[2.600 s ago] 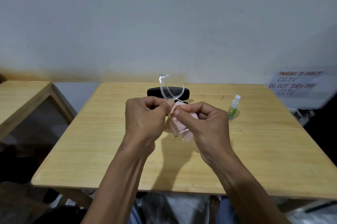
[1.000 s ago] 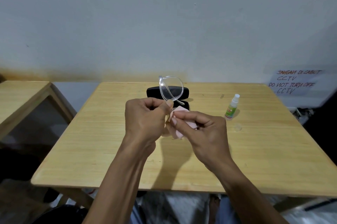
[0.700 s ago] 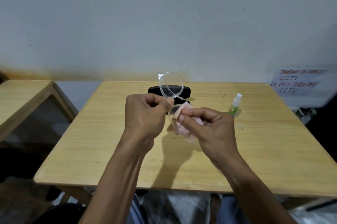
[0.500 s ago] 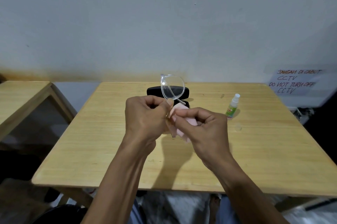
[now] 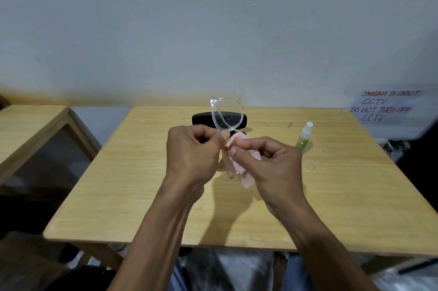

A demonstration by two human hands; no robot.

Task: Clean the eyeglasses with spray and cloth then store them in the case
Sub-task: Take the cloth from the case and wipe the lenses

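Note:
Clear-framed eyeglasses (image 5: pixel 226 114) are held upright above the wooden table (image 5: pixel 132 181), one lens sticking up over my fingers. My left hand (image 5: pixel 193 153) pinches the frame near its bridge. My right hand (image 5: pixel 270 165) presses a pink cloth (image 5: pixel 244 171) around the lower lens, which the cloth and fingers mostly hide. Behind the glasses a black case (image 5: pixel 201 119) lies on the table near the far edge; I cannot tell whether it is open. A small spray bottle (image 5: pixel 304 136) with a white cap and green label stands to the right.
A second wooden table (image 5: pixel 28 122) stands to the left, with a gap between. A handwritten paper sign (image 5: pixel 385 107) hangs on the wall at the right. Dark clutter and cables (image 5: pixel 398 146) sit past the table's right edge.
My right hand has kept shifting the pink cloth over the lower lens, up and down by a little. The glasses and my left hand stay almost in place.

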